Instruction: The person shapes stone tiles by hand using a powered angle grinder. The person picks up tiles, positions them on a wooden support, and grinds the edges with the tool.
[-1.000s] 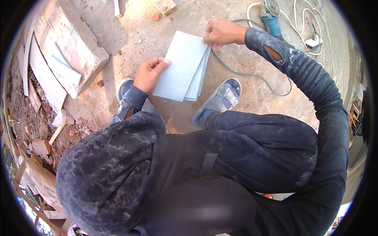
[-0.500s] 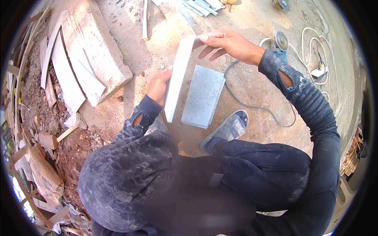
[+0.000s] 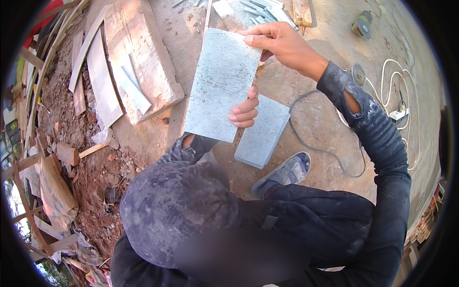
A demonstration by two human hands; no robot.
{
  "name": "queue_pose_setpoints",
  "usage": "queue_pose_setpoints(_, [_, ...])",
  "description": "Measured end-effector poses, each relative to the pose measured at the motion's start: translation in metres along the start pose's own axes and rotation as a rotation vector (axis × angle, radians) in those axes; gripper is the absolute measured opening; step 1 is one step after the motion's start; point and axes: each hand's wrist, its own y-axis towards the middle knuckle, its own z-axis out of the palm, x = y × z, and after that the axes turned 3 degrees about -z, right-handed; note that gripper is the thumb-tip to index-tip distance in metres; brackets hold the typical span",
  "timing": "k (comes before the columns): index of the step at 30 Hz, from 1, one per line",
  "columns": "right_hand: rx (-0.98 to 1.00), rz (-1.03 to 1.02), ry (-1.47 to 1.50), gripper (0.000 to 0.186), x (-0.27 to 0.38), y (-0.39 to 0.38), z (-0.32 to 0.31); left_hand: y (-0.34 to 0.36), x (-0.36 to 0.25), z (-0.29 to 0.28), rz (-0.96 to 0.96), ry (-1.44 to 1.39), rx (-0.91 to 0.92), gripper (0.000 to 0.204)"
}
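Between my two hands I hold a grey stone tile [image 3: 222,81], its speckled broad face turned up toward me. My left hand [image 3: 245,111] supports it from beneath, the fingers curling round its right edge and the palm hidden behind it. At the tile's upper right corner my right hand [image 3: 277,44] pinches it between thumb and fingers. A small stack of similar grey tiles [image 3: 263,131] lies on the ground just beyond my shoe, partly covered by the held tile and my left fingers.
An angle grinder [image 3: 363,25] lies at the far right; another grinder's disc [image 3: 357,74] shows beside my right sleeve. A grey cable [image 3: 306,138] loops near my shoe [image 3: 287,170]. White cord runs to a socket block [image 3: 398,114]. Left are a stone slab [image 3: 138,57] and curved boards [image 3: 103,83].
The tile has turned from nearly edge-on to showing its broad face. My left fingers now wrap its right edge, and my right hand grips the top corner. The view has shifted slightly.
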Motion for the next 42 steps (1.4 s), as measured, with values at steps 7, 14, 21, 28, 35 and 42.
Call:
queue_pose_setpoints(7, [-0.052, 0.143, 0.058, 0.033, -0.024, -0.004, -0.009, -0.011, -0.013, 0.005, 0.239, 0.432, -0.716, 0.065])
queue_pose_setpoints(14, [-0.054, 0.309, 0.103, 0.036, -0.063, 0.006, -0.010, -0.035, -0.020, -0.013, 0.216, 0.839, -0.935, 0.034])
queue_pose_setpoints(21, [-0.183, 0.495, 0.263, 0.036, -0.092, 0.002, 0.006, -0.005, -0.047, -0.045, 0.318, 0.713, -1.019, 0.031])
queue_pose_setpoints(28, [-0.279, 0.446, 0.129, 0.032, -0.123, 0.029, -0.005, 0.022, -0.104, -0.077, 0.327, 0.911, -1.099, 0.032])
queue_pose_setpoints(35, [-0.371, 0.407, 0.032, 0.029, -0.158, 0.041, -0.011, 0.043, -0.110, -0.087, 0.332, 1.227, -1.320, 0.040])
queue_pose_setpoints(42, [-0.380, 0.371, -0.116, 0.027, -0.165, 0.043, -0.006, 0.042, -0.115, -0.103, 0.368, 1.388, -1.377, 0.033])
